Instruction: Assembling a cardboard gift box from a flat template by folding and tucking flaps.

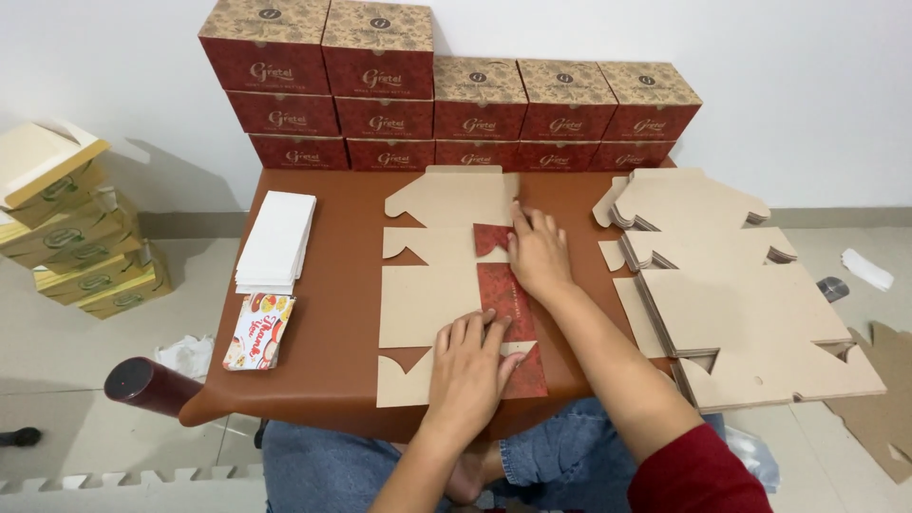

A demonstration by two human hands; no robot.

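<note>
A flat die-cut cardboard box blank (432, 285), plain brown inside up, lies on the brown table (337, 323). Its right-hand panel is folded over, showing a red printed side (502, 293). My left hand (467, 366) presses flat on the near end of that red fold. At the fold's far end my right hand (538, 253) rests, fingers together and palm down. Neither hand grips anything.
A stack of unfolded blanks (731, 304) sits at the table's right. Assembled red boxes (456, 104) line the back wall. A white card stack (275, 239), small printed cards (258, 331), a dark red bottle (152, 385) and yellow boxes (76, 237) are at left.
</note>
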